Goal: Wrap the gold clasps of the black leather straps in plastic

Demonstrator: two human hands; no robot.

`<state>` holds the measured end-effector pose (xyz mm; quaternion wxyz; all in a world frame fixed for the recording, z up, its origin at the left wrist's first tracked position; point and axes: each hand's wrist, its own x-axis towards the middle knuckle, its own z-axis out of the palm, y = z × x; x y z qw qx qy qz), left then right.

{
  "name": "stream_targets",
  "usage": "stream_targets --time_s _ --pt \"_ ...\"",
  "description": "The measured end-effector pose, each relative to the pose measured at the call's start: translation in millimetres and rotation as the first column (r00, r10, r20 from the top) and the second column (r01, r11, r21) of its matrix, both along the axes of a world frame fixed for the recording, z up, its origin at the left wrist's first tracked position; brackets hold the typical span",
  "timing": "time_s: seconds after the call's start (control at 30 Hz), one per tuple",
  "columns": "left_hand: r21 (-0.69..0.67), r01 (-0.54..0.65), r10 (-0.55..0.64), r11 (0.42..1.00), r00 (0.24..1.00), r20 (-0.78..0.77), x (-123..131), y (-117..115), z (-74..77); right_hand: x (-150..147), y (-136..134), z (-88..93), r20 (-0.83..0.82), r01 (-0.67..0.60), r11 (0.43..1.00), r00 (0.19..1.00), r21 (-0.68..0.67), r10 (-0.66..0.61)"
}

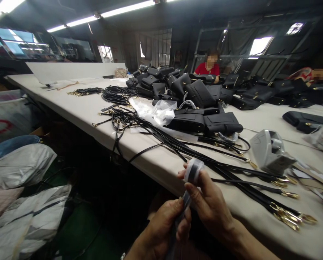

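Note:
My left hand [164, 225] and my right hand [209, 204] are both closed on a black bag strap partly wrapped in thin clear film [192, 173], held just off the near edge of the long table [77, 108]. The right fingers pinch its wrapped upper end; the left grips lower down. Several black straps with gold clasps [259, 187] lie on the table just beyond my hands.
A grey tape dispenser [271, 151] stands right of the straps. Black handbags [205, 122] and clear plastic bags [158, 110] pile up mid-table. Two other people sit at the far side. Grey sacks [20, 169] lie on the floor at left.

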<state>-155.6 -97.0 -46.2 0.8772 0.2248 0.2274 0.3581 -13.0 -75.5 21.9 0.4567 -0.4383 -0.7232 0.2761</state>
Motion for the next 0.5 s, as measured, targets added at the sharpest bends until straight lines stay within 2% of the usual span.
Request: stream_targets --time_s 0.07,0.17,0.23,0.3,0.4,0.5 --pt "-0.007 0.03 -0.029 1.0 0.989 0.144 -3.0 -2.0 -2.5 -0.3 -1.4 -4.1 0.25 -0.102 0.988 0.966 0.116 0.07" --pt "-0.04 0.091 -0.074 0.995 0.95 0.304 -9.5 -7.4 -7.8 0.3 -1.0 -7.4 0.424 -0.2 0.968 0.898 0.148 0.12" --pt "-0.048 0.146 -0.115 0.988 0.909 0.402 -14.6 -12.0 -9.1 1.9 0.2 -8.7 0.461 -0.215 0.973 0.874 0.085 0.153" --pt "-0.045 0.135 -0.098 0.99 0.876 0.473 -19.6 -15.9 -7.7 4.7 0.8 -10.5 0.501 -0.226 0.974 0.84 -0.023 0.207" --pt "-0.062 0.033 0.004 0.998 0.859 0.512 -26.7 -17.7 -3.0 9.1 -1.7 -14.4 0.516 -0.205 0.952 0.804 -0.226 0.296" --pt "-0.076 -0.088 0.113 0.993 0.882 0.456 -33.3 -13.3 2.4 11.9 -7.9 -18.8 0.417 -0.204 0.896 0.829 -0.394 0.372"
